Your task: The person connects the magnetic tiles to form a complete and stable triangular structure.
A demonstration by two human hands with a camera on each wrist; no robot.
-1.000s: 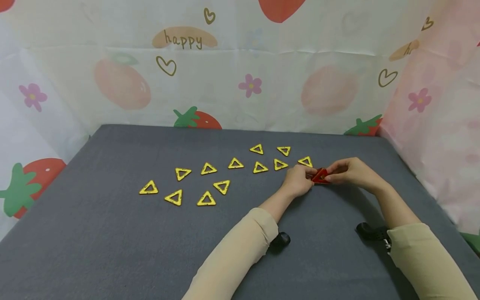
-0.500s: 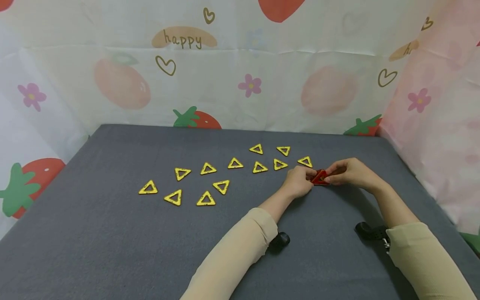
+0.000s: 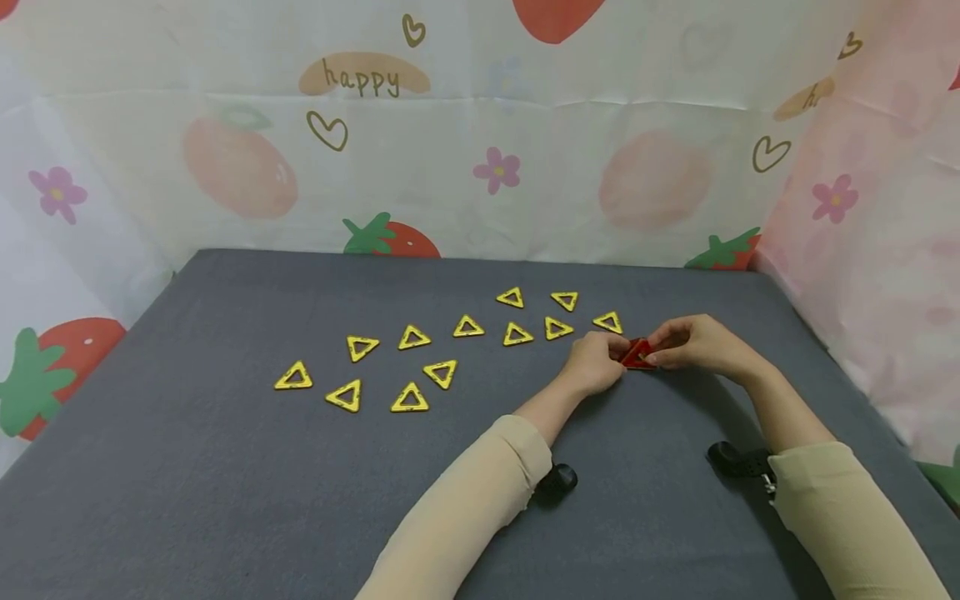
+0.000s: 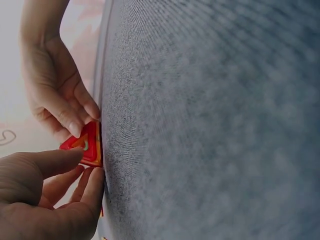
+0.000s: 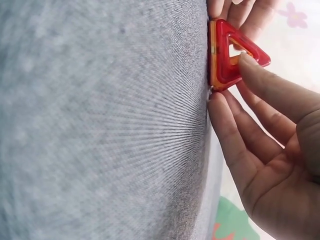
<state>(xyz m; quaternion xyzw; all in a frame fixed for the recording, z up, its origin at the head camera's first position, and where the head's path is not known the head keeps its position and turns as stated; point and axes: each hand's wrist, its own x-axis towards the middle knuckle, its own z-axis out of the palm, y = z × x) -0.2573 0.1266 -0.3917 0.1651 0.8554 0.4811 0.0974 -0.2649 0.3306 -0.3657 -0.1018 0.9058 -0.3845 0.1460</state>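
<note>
Head view puts the red triangle (image 3: 636,350) toward two o'clock from the middle of the grey table (image 3: 225,483), pinched from both sides: the left hand (image 3: 596,364) grips it from its nine o'clock, the right hand (image 3: 697,343) from its three o'clock. Both wrist views show it standing with one edge down at the tabletop and its tip up, a thumb of each hand against it. Twelve yellow triangles (image 3: 409,407) lie apart, scattered between about nine and half past ten from the red one.
</note>
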